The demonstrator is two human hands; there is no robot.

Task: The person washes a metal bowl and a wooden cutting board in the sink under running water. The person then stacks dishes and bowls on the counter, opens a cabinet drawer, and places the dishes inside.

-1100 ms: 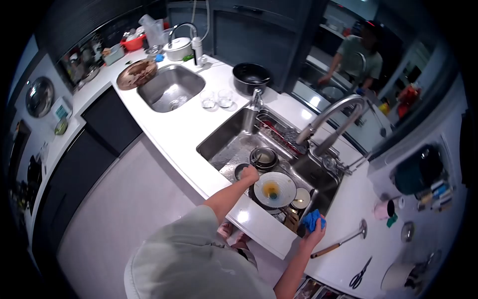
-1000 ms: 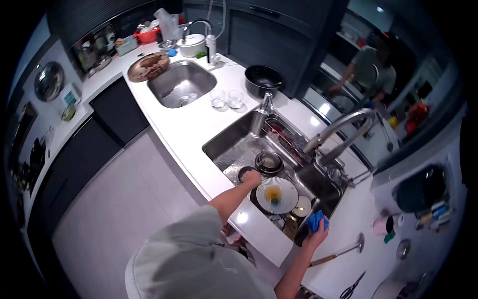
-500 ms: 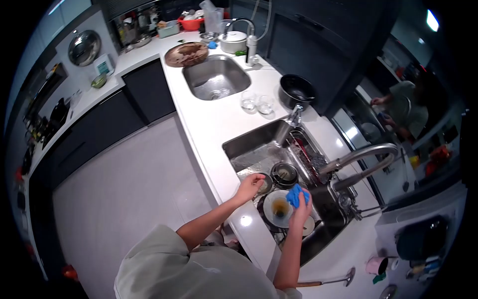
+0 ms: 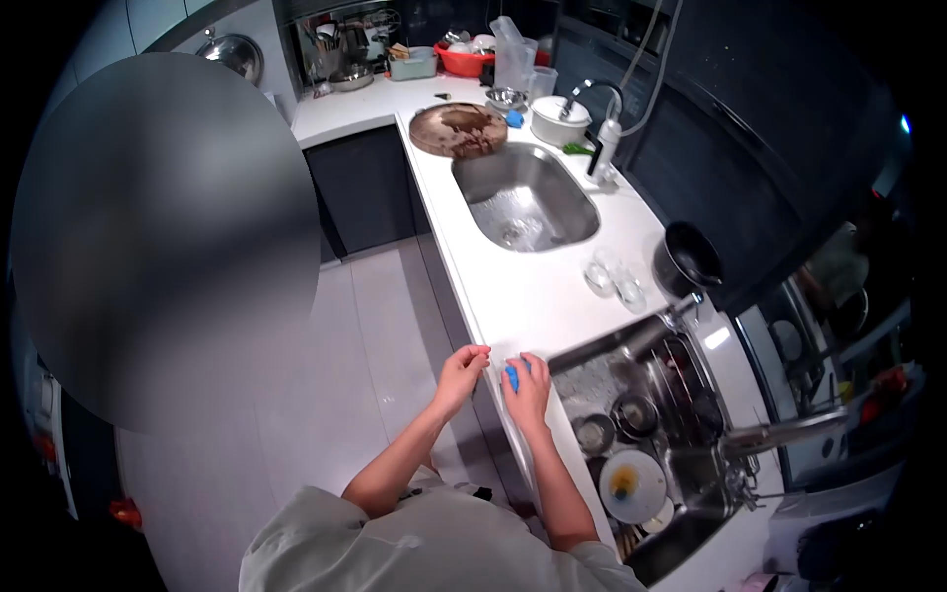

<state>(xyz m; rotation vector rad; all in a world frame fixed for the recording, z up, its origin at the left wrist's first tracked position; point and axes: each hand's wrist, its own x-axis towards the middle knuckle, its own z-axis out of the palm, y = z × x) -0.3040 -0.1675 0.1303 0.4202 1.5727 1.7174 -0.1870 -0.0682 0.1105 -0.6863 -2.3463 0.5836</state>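
Observation:
My right hand (image 4: 527, 387) is wrapped round a crumpled blue cloth (image 4: 511, 377) at the counter's front edge, left of the large sink. Just to its left, my left hand (image 4: 463, 379) is raised by the edge with its fingers curled together; whether anything small is between them is hidden. The large sink (image 4: 730, 513) holds a white plate (image 4: 646, 490) with a yellow-brown residue, a dark round bowl (image 4: 634, 414) and a smaller bowl (image 4: 594, 434).
Two clear glasses (image 4: 629, 292) and a black pot (image 4: 687, 259) stand behind the large sink. Farther back are a small sink (image 4: 528, 202), a round wooden board (image 4: 459, 131), a white lidded pot (image 4: 560, 121) and a red basin (image 4: 464, 62). A blurred grey oval covers the left.
Both hands have moved out from over the large sink to the counter's front edge, the right one carrying the blue cloth. The view has swung left.

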